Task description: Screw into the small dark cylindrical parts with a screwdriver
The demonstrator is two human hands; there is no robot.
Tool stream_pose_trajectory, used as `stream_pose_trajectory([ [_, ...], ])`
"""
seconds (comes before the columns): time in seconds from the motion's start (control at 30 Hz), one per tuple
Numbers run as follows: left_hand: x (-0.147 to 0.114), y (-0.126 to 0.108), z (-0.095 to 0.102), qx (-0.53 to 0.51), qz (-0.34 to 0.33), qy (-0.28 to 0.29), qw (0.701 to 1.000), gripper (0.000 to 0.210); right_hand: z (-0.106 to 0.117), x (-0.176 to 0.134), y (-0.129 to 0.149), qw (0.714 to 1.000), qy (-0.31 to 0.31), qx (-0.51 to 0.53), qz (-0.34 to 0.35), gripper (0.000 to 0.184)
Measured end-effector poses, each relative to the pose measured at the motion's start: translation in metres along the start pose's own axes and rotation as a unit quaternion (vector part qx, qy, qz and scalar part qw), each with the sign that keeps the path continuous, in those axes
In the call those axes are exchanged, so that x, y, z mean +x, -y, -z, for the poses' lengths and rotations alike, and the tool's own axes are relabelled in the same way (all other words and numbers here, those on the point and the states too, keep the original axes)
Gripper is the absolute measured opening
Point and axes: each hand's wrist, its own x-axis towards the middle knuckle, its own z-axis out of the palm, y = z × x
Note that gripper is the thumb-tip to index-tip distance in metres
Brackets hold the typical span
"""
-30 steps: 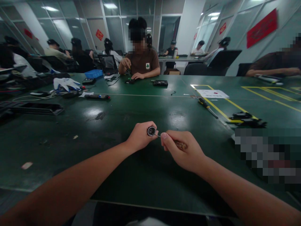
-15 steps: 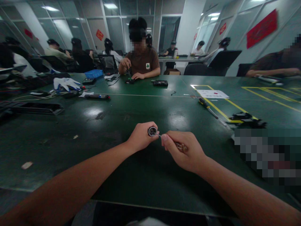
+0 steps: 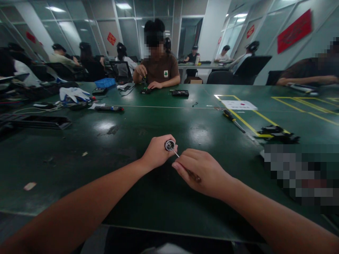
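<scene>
My left hand (image 3: pixel 158 151) is wrapped round a small dark cylindrical part (image 3: pixel 169 145) whose round open end, with a pale rim, faces me. Most of that part is hidden in the fist. In my right hand (image 3: pixel 202 171) is a screwdriver (image 3: pixel 194 175) with a brownish see-through handle, held in closed fingers. Its thin metal shaft points up and left, and the tip reaches into the cylinder's open end. Both hands are above the green table (image 3: pixel 148 211), near its front edge.
A yellow-black screwdriver (image 3: pixel 234 121) and black parts (image 3: pixel 277 134) lie to the right, by a pixelated area. Toward the left are a black tray-like housing (image 3: pixel 42 121), a pen-shaped tool (image 3: pixel 109 109) and white-blue gloves (image 3: pixel 74 95). A co-worker (image 3: pixel 159 70) sits opposite, handling a small device.
My right hand has tilted and shifted slightly left, so the screwdriver's shaft now slants more steeply into the cylinder. The left hand has moved a little up and left.
</scene>
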Motion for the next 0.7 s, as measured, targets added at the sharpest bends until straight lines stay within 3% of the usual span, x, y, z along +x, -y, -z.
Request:
stream_pose_trajectory([
  [0.13,-0.0008,-0.0002,0.0000,-0.004,-0.004,0.014,1.000,0.011,0.0015,0.0008,0.0030,0.999,-0.037,0.004,-0.003,0.025],
  [0.7,-0.0011,-0.0019,0.0002,0.010,-0.018,0.009,1.000,0.008,0.0033,0.0001,0.0012,0.999,-0.034,0.017,-0.032,0.030],
])
